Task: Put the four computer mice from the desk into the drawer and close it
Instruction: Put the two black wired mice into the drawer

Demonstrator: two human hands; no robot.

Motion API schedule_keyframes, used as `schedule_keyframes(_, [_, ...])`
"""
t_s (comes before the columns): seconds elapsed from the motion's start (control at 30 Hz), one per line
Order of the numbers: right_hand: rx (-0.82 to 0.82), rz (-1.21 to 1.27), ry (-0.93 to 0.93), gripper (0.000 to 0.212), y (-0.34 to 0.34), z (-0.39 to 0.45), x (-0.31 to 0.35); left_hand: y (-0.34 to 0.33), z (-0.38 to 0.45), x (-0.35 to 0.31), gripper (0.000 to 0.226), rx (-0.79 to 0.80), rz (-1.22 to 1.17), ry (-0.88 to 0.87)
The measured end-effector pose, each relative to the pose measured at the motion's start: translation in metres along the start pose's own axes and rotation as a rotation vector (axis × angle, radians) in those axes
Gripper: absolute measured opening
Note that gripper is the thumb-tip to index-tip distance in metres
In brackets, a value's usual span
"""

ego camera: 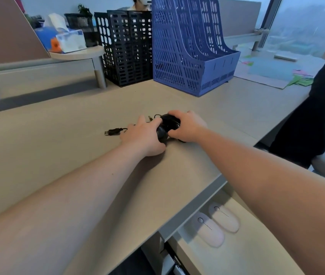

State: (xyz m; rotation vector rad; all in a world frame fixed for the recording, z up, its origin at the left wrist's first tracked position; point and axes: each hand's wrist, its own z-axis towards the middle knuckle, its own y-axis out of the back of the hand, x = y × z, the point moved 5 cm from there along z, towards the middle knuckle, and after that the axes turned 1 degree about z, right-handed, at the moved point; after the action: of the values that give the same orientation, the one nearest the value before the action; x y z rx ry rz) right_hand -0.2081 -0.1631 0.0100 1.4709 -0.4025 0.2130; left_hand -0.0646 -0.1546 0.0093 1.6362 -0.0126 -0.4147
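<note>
Two black wired mice lie close together on the beige desk (pixel 78 151). My left hand (pixel 143 135) grips the nearer black mouse (pixel 162 132). My right hand (pixel 187 126) closes over the farther black mouse (pixel 170 121). Their cables run left, and a USB plug (pixel 112 132) rests on the desk beside my left hand. Below the desk edge the drawer (pixel 207 261) stands open. Two white mice (pixel 210 232) (pixel 225 219) lie side by side inside it.
A blue file rack (pixel 193 56) and a black file rack (pixel 127 46) stand at the back of the desk. A tissue box (pixel 68 39) sits on a small raised shelf at left. Another person stands at the right edge (pixel 320 108), near coloured papers (pixel 272 70).
</note>
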Motion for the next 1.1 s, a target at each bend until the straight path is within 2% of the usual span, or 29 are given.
schedule_keyframes(0.17, [-0.058,0.085,-0.001,0.066,0.008,-0.034,-0.007,-0.007,-0.028,-0.016,0.049,-0.052,-0.021,-0.015])
schedule_keyframes(0.53, [-0.063,0.199,-0.047,0.066,0.050,-0.144,-0.045,-0.008,-0.117,-0.071,0.050,-0.117,0.015,-0.122])
schedule_keyframes(0.73, [-0.084,0.188,-0.111,0.060,0.061,-0.224,-0.085,-0.023,-0.177,-0.122,0.041,-0.095,0.051,-0.206])
schedule_keyframes(0.87, [-0.101,0.237,-0.171,0.053,0.057,-0.266,-0.113,-0.039,-0.208,-0.149,0.043,-0.098,0.099,-0.286])
schedule_keyframes(1.1, [-0.032,0.249,-0.254,0.050,0.030,-0.296,-0.153,-0.096,-0.239,-0.170,0.047,0.007,0.128,-0.284])
